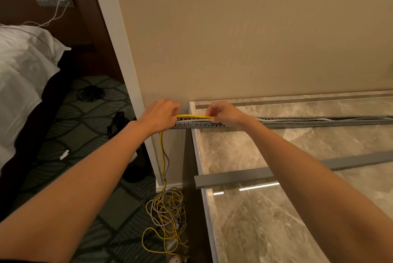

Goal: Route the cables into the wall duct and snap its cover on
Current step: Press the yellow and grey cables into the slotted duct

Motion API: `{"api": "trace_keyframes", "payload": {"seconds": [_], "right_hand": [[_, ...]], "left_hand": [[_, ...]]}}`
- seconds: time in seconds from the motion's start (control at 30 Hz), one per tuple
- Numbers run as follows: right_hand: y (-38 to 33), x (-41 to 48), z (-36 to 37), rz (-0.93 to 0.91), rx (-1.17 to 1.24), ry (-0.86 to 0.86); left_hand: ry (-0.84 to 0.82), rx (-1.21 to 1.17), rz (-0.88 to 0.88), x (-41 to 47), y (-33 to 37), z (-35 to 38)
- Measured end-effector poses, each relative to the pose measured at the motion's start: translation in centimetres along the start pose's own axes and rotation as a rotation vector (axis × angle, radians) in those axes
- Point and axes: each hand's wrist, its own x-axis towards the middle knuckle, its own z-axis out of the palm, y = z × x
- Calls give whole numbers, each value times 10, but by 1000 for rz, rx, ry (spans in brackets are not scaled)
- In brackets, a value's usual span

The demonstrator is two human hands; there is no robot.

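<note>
A grey slotted cable duct (pixel 319 122) lies along the marble counter, its left end sticking out past the counter's edge. A yellow cable (pixel 192 116) stretches just above that left end. My left hand (pixel 159 116) pinches the cable at the duct's end. My right hand (pixel 223 113) pinches it a short way to the right. From my left hand the yellow cable and a grey cable (pixel 167 162) hang down to a tangled pile (pixel 168 216) on the floor. White and grey cables lie inside the duct further right. The grey duct cover (pixel 234 176) lies loose across the counter, nearer me.
The marble counter (pixel 276 230) fills the lower right, against a beige wall (pixel 234 39). A bed with a white pillow (pixel 21 71) stands at the left on patterned carpet. A coiled black cable (pixel 90 93) and a dark object (pixel 118 122) lie on the floor.
</note>
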Motion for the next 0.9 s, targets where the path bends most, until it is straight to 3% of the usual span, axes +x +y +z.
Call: {"api": "trace_keyframes", "payload": {"seconds": [0.17,0.3,0.57,0.9], "right_hand": [[8,1,-6,85,54,78],[9,6,-3,163,130,122],[10,8,-1,135,106,112],[25,-5,-9,23,150,143]], "left_hand": [[-24,43,-62,3,13,-2],[-26,0,28,10,32,7],[20,-103,47,17,52,20],[4,210,158,8,61,22]]}}
